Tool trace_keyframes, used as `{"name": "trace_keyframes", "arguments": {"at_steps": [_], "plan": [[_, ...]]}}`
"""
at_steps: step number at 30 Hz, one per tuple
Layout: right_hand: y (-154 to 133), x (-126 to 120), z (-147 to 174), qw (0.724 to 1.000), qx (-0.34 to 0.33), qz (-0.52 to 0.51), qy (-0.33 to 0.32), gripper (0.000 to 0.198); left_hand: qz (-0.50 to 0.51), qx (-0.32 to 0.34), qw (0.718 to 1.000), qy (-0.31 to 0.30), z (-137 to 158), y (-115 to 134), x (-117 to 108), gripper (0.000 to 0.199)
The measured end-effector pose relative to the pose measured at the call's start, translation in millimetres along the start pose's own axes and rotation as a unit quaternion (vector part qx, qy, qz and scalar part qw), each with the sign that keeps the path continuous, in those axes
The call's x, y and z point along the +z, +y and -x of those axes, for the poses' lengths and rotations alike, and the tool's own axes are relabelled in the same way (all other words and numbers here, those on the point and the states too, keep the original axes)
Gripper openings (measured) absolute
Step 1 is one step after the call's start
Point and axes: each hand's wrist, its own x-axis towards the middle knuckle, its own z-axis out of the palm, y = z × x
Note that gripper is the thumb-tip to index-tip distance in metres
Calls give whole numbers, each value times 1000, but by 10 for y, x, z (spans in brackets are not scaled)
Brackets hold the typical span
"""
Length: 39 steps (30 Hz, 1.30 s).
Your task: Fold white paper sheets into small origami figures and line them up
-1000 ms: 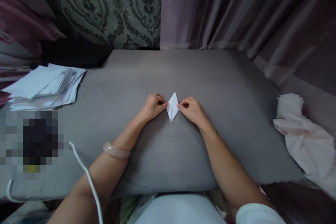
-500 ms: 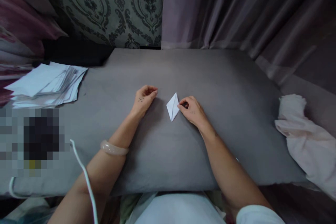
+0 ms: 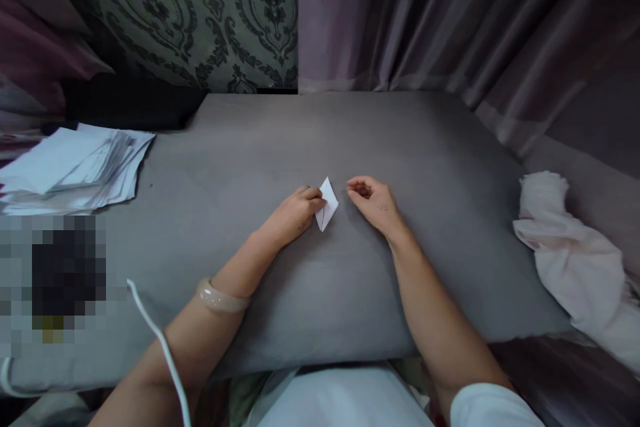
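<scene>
A small folded white paper (image 3: 329, 205), shaped like a narrow diamond with a crease down its length, lies on the grey cloth-covered table (image 3: 310, 137). My left hand (image 3: 296, 213) pinches its left side between thumb and fingers, covering that corner. To the right of the paper, my right hand (image 3: 374, 203) hovers apart from it, holding nothing, its thumb and fingers slightly parted.
At the left sits a stack of white paper sheets (image 3: 70, 167), with a black cloth (image 3: 130, 103) behind it. A white cable (image 3: 159, 337) crosses by my left forearm. Crumpled pale fabric (image 3: 565, 240) lies along the right edge. A curtain (image 3: 360, 20) hangs behind.
My left hand has moved right and taken hold of the folded paper's left side. The right hand has let go of its right edge and drawn back to the right.
</scene>
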Motion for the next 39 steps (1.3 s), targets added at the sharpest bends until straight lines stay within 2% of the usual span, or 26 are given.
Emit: {"name": "trace_keyframes", "arguments": {"at_steps": [3, 6, 10, 17, 22, 25, 29, 35, 37, 39], "plan": [[-35, 52, 29, 1000, -12, 14, -16, 17, -23, 4, 1000, -15, -3, 44, -38, 37], [-112, 163, 71, 996, -29, 82, -32, 14, -47, 6, 999, -23, -3, 80, -57, 36], [-182, 264, 96, 981, -43, 186, -25, 10, -56, -9, 998, -22, -1, 105, -57, 35], [-196, 276, 127, 964, -14, 264, 13, 15, -21, -32, 999, -1, 27, 97, -52, 35], [-131, 201, 131, 969, -1, 247, -2, 11, 50, -53, 995, 70, 31, 71, -10, 25], [-113, 173, 125, 972, 1, 233, -14, 11, 97, -116, 983, 101, -2, 45, 19, 19], [-168, 201, 149, 963, -24, 267, -13, 15, 135, -196, 963, 128, -51, -3, 48, 10], [-223, 260, 202, 954, -67, 291, 1, 18, 171, -237, 947, 137, -104, -54, 105, 8], [-205, 270, 200, 962, -71, 265, 5, 16, 219, -238, 936, 139, -104, -55, 126, 9], [-178, 285, 182, 977, -67, 201, 16, 17, 307, -227, 911, 156, -92, -45, 141, 14]]}}
